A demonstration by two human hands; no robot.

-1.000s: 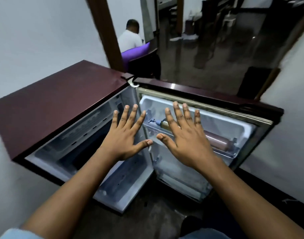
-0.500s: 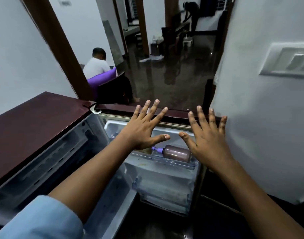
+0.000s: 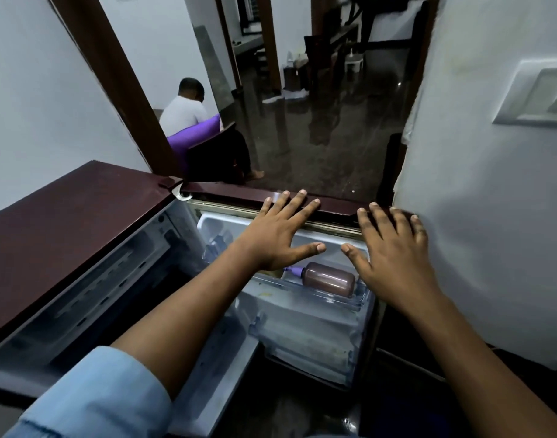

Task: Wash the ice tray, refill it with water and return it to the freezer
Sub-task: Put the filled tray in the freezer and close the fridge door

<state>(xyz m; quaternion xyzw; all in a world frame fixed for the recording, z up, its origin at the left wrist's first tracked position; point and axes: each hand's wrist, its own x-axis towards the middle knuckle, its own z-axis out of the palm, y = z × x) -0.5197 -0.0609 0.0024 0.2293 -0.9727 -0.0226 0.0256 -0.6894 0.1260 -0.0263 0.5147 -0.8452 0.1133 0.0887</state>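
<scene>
Holding both hands out flat over the open fridge door (image 3: 302,336), nothing gripped.

Left hand (image 3: 280,238): palm down, fingers straight and fanned wide, thumb out to the right. Fingertips overlap the door's maroon top edge (image 3: 233,192).

Right hand (image 3: 394,260): same pose, thumb pointing left. The two thumbs are near each other but apart. Its fingertips sit at the right end of that top edge, just beside the white wall (image 3: 492,232).

Contact with the edge: cannot tell from this angle, for either hand.

Ice tray: can't pick it out in this view. The cabinet (image 3: 113,279) stands open at left under the maroon fridge top (image 3: 65,222). It's dim inside, and I cannot tell which part is the freezer.

Door shelf (image 3: 334,300), below my hands: a brown bottle (image 3: 329,279) with a purple cap lies on its side, cap toward the hinge side. There is some clear plastic in the door's upper corner by the hinge, too blurred to identify.

Rest:
- A light blue sleeve (image 3: 97,396) is pushed up my left forearm.
- A switch plate (image 3: 536,96) is on the right wall.
- Past the door, a person (image 3: 184,113) sits with their back to me against a purple cushion (image 3: 192,137), on a dark glossy floor (image 3: 327,159).
</scene>
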